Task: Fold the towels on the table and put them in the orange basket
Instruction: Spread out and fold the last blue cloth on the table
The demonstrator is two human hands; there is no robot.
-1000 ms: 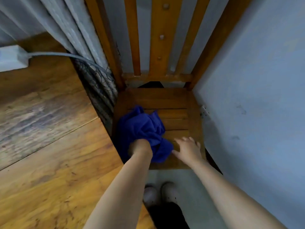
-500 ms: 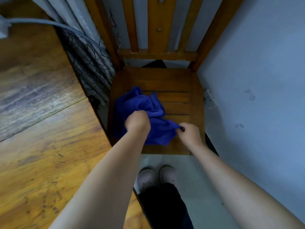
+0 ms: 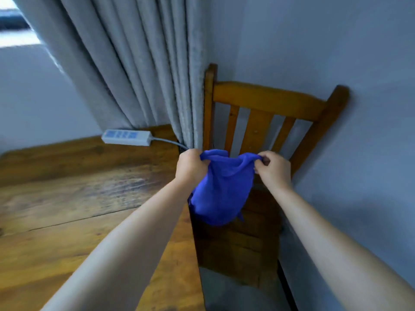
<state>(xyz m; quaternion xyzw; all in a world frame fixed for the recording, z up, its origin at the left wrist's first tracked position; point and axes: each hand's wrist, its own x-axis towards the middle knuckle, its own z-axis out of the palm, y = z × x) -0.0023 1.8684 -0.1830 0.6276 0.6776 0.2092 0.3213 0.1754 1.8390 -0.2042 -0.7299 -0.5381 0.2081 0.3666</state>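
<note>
Blue towel [image 3: 221, 189] hangs bunched in the air over the wooden chair [image 3: 265, 104] seat, just right of the wooden surface [image 3: 78, 198]. Left hand [image 3: 190, 168] grips its top-left edge in a closed fist; right hand [image 3: 272, 170] pinches the top-right edge between thumb and fingers. Top edge runs left-right between the hands and sags in the middle; the rest drapes straight down below them. Both hands equally near. Judgement: next comes spreading it onto the surface to the left for folding. White power strip [image 3: 126, 137] far on the surface, grey curtain [image 3: 134, 63] behind. Orange basket not in view.
</note>
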